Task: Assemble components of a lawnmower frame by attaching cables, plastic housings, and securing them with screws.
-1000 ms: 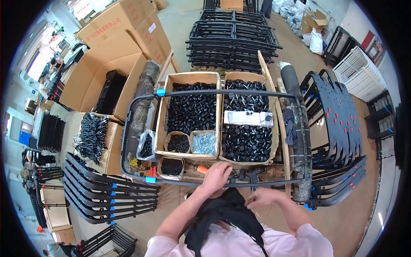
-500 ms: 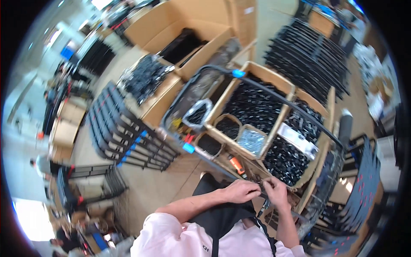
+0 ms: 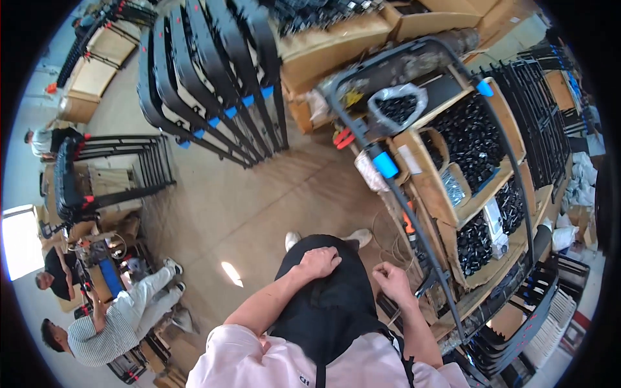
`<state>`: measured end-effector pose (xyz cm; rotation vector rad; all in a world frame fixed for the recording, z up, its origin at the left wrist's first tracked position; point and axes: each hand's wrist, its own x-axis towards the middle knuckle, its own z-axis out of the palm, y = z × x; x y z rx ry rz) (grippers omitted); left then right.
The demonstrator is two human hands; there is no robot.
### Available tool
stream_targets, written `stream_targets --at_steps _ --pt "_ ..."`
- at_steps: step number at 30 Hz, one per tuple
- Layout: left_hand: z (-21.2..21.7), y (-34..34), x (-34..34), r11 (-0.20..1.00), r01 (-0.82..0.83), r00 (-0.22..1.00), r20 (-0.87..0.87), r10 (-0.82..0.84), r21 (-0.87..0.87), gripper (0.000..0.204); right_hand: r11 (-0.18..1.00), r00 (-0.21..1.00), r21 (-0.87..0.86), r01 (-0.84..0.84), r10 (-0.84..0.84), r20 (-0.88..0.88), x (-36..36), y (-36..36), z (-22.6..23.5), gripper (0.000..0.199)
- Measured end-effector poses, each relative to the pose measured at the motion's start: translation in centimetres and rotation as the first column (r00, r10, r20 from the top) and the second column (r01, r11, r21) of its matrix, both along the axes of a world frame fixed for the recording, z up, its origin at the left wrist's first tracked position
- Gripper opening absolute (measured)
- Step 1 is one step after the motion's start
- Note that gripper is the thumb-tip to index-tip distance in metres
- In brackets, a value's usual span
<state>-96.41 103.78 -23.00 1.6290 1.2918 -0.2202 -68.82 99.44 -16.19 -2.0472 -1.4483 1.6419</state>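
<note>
Near the bottom centre, left hand (image 3: pixel 318 262) lies curled on a black apron (image 3: pixel 326 304); right hand (image 3: pixel 390 279), fisted, hovers beside brown cardboard boxes (image 3: pixel 432 187) of black parts on the right.

Black apron (image 3: pixel 330 304) under the left hand's (image 3: pixel 318 262) grip; beside the right hand (image 3: pixel 391 280), a black frame (image 3: pixel 414 213) with blue caps (image 3: pixel 385 165), brown cardboard boxes (image 3: pixel 440 187).

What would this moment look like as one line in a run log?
left hand: resting on black apron | right hand: closed fist, beside black metal frame | boxes of black parts: untouched
</note>
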Motion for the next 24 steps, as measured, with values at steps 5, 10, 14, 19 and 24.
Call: stream_targets --at_steps 5,10,14,19,24 --pt "-5.7 -3.3 -6.6 0.977 -0.139 0.99 -0.015 0.139 -0.162 0.037 0.923 0.935 -0.173 0.343 -0.353 -0.028 -0.4 -5.0 -17.7 0.02" --pt "-13.4 -7.4 -11.3 0.85 -0.504 0.862 -0.031 0.506 -0.155 0.028 0.744 0.746 -0.076 0.664 -0.653 0.129 0.1 -2.1 -32.7 0.016" --pt "-19.9 -9.7 -11.1 0.74 -0.649 0.746 0.041 0.665 -0.179 0.021 0.654 0.664 0.335 0.678 -0.741 0.1 8.5 1.5 -44.3 0.018" --pt "-25.7 -11.9 -9.7 0.698 -0.671 0.702 0.091 0.707 -0.25 0.018 0.512 0.649 0.749 0.419 -0.747 0.147 20.9 11.7 -52.1 0.024" --pt "-27.1 -11.2 -10.7 0.709 -0.631 0.755 -0.042 0.654 -0.313 0.019 0.876 0.734 0.408 0.257 -0.452 0.507 23.6 18.2 -62.7 0.034"
